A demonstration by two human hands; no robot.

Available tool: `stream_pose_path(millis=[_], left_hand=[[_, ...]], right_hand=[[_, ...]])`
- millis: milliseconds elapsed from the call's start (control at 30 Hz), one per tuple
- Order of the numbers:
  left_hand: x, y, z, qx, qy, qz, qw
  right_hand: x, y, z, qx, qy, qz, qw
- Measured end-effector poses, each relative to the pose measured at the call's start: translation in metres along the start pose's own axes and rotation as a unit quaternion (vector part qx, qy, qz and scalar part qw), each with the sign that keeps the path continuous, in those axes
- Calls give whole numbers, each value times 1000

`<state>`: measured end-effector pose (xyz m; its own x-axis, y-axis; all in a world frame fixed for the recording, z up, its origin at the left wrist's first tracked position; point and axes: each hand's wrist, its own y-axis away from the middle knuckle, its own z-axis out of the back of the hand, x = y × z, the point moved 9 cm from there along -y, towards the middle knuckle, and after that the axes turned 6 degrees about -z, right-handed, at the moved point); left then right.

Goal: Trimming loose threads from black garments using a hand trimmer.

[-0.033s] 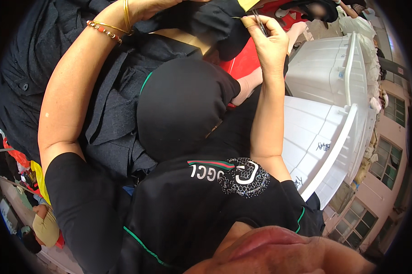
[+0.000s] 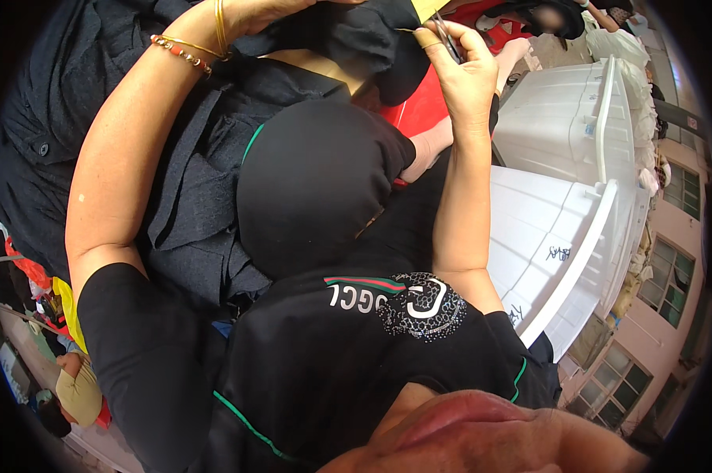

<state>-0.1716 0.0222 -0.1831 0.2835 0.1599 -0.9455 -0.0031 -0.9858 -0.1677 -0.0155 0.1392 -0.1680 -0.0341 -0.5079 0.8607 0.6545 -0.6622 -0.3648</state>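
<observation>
My left hand (image 2: 269, 11) reaches to the top edge, where its fingers are partly cut off; they close on dark cloth (image 2: 372, 39) that hangs toward my lap. My right hand (image 2: 468, 67) is closed around a slim metal tool (image 2: 448, 39), which looks like thread snips. Its thumb and index finger pinch close to the cloth, by a short pale thread (image 2: 406, 30). A yellow piece (image 2: 427, 8) shows at the top edge between the hands, beside the snips. What the snips' tips touch is hidden.
Large white plastic bins (image 2: 557, 118) stand close on my right. Piled dark garments (image 2: 37, 118) lie to my left. Something red (image 2: 419, 106) lies beyond my knee, near a bare foot (image 2: 428, 150). Other people (image 2: 549, 17) are at the far right and lower left.
My right hand and the snips have shifted very slightly left and up. The pale thread has moved a little left with the fingertips. My left hand looks still.
</observation>
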Motion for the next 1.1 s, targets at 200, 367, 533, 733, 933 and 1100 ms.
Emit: stream_pose_path(millis=[200,367,533,733,933,1100], left_hand=[[10,5,11,-96,-80,112,986],[12,0,6,-72,-60,72,993],[16,2,7,-78,-71,93,990],[8,0,0,-79,-100,72,989],[-28,3,-14,-71,-413,-48,907],[-60,6,-31,-74,-640,-121,755]], right_hand=[[65,10,-26,54,65,82,993],[69,8,-32,61,88,110,988],[65,7,-36,61,74,126,987],[50,5,-35,65,-266,240,931],[3,7,-52,79,-129,-92,984],[54,18,-13,-80,147,245,955]])
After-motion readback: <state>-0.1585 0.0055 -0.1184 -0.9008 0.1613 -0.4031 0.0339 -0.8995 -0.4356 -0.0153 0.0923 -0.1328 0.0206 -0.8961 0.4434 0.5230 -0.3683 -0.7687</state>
